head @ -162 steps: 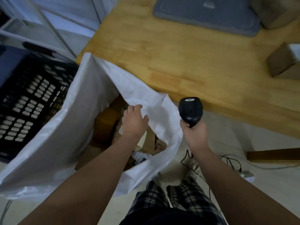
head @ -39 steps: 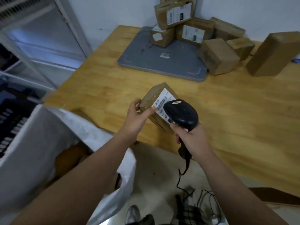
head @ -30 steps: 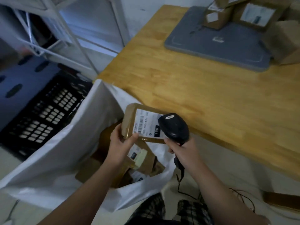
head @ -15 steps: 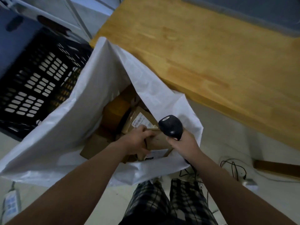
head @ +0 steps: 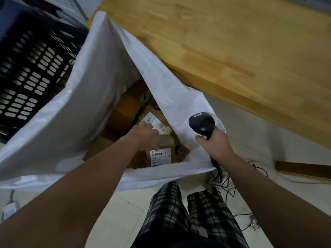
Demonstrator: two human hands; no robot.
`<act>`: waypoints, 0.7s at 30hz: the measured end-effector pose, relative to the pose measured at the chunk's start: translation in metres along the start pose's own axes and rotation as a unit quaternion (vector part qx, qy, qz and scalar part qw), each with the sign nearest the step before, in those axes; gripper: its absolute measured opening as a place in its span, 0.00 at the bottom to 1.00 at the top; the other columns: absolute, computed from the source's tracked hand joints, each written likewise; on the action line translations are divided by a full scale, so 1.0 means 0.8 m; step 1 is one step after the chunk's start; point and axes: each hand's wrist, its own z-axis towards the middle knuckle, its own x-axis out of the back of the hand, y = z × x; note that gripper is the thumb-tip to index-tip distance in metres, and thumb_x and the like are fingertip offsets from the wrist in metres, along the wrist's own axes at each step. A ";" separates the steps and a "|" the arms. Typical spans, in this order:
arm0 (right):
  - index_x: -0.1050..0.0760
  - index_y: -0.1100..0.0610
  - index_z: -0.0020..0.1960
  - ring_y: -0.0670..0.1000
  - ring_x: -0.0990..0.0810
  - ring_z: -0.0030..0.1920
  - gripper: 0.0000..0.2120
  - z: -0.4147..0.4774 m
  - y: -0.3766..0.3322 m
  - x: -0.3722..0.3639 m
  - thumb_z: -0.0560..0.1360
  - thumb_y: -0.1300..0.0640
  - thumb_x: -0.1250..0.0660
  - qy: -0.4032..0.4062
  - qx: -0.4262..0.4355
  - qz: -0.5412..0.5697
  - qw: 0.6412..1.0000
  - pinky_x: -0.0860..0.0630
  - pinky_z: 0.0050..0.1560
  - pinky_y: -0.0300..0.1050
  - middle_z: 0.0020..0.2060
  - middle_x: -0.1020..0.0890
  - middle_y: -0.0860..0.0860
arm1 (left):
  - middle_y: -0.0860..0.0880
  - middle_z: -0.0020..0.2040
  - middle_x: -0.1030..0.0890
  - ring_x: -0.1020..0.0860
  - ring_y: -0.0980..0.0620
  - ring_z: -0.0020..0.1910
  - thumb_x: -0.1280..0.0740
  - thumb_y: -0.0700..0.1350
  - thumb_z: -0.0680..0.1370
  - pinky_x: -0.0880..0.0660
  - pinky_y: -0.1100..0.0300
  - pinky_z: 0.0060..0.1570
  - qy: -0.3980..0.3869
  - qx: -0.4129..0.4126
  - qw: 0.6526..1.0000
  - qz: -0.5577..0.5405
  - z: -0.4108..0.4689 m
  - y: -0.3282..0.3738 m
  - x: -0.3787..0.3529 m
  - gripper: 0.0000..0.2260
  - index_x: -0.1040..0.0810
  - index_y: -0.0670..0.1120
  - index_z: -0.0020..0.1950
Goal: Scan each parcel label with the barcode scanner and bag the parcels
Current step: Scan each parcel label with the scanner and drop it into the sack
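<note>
Left grip (head: 143, 136) lies slack, fingers flat on the parcel (head: 163, 143) deep in the bag (head: 71, 113). Right grip (head: 213, 143) clasps the scanner (head: 201, 123), nearer the table (head: 241, 51).

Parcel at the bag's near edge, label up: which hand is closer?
Left. The left hand is inside the white bag, over the far edge of the parcel. The right hand holds the barcode scanner off to its right, at the bag's rim.
</note>
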 end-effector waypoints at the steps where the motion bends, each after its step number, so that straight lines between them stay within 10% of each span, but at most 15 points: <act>1: 0.33 0.55 0.39 0.48 0.28 0.32 0.11 -0.001 -0.002 0.004 0.74 0.56 0.31 0.005 0.004 0.004 1.000 0.35 0.30 0.40 0.28 0.28 0.49 | 0.45 0.72 0.33 0.39 0.44 0.72 0.37 0.59 0.78 0.37 0.48 0.68 0.031 -0.002 0.999 -0.021 -0.003 0.006 0.008 0.25 0.33 0.52 0.73; 9: 0.29 0.59 0.36 0.62 0.19 0.39 0.09 -0.003 -0.009 0.087 0.73 0.59 0.33 0.056 -0.008 0.051 0.997 0.34 0.35 0.44 0.33 0.20 0.62 | 0.47 0.67 0.27 0.31 0.46 0.66 0.40 0.51 0.82 0.31 0.52 0.63 0.226 -0.043 0.966 -0.117 -0.007 0.073 0.093 0.18 0.29 0.48 0.71; 21: 0.28 0.60 0.38 0.58 0.17 0.36 0.08 0.028 0.035 0.322 0.73 0.57 0.32 0.159 0.007 0.096 0.983 0.24 0.39 0.46 0.31 0.20 0.57 | 0.45 0.63 0.25 0.30 0.44 0.63 0.41 0.51 0.82 0.31 0.53 0.59 0.292 -0.115 0.949 -0.038 0.048 0.258 0.274 0.17 0.28 0.46 0.69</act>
